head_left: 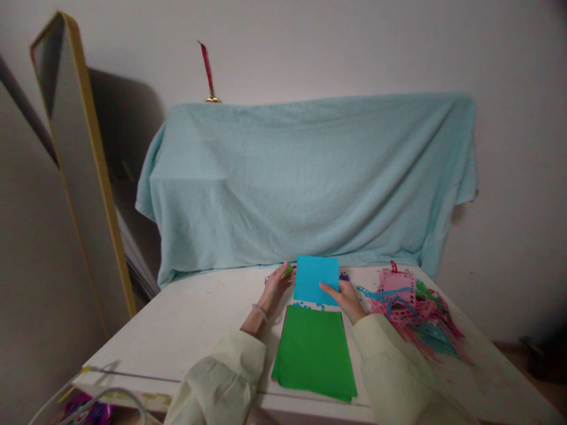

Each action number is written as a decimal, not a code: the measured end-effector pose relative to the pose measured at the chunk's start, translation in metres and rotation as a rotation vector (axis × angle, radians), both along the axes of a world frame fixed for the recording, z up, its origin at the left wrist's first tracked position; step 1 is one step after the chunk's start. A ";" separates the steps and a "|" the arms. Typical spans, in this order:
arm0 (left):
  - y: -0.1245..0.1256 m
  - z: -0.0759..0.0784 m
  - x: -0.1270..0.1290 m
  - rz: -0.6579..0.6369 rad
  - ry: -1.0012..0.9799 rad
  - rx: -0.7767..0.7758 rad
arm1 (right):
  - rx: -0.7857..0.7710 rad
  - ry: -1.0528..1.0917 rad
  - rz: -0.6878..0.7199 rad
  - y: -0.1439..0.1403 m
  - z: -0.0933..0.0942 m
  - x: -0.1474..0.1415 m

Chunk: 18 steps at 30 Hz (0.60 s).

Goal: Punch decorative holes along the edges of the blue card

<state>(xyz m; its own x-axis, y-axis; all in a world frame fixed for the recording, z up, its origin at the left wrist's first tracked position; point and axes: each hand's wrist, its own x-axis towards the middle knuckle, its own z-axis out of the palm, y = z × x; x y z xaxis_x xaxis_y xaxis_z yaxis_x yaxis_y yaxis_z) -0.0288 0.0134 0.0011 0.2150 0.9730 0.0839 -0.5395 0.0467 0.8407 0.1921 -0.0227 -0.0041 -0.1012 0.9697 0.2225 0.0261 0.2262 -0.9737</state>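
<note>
My right hand pinches a square sheet of blue paper at its lower right edge, thumb on top. The sheet is raised above the table and faces me. Left of the sheet, the fingers of my left hand curl around a small green object, whose kind I cannot make out. Small blue paper bits lie just below the sheet. Nearest to me rests a stack of paper with a green sheet on top. A small purple object shows partly behind my right hand.
Perforated pink, blue and green paper scraps are heaped at the right of the white table. A light blue cloth drapes over something at the back. A tall framed mirror leans at the left.
</note>
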 end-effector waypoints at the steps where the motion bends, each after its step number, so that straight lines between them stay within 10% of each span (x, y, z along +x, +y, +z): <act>1: 0.000 0.000 0.000 0.002 0.004 0.008 | 0.004 -0.006 0.002 0.000 0.000 0.000; 18: -0.002 -0.003 -0.001 0.032 0.057 0.087 | 0.099 -0.163 -0.063 0.003 -0.005 0.001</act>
<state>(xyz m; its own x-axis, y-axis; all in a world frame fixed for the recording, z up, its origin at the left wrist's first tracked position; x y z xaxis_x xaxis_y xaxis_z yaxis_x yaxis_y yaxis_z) -0.0299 0.0111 -0.0021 0.1910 0.9690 0.1566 -0.4904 -0.0440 0.8704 0.1933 -0.0201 -0.0096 -0.0834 0.9496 0.3023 0.1987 0.3131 -0.9287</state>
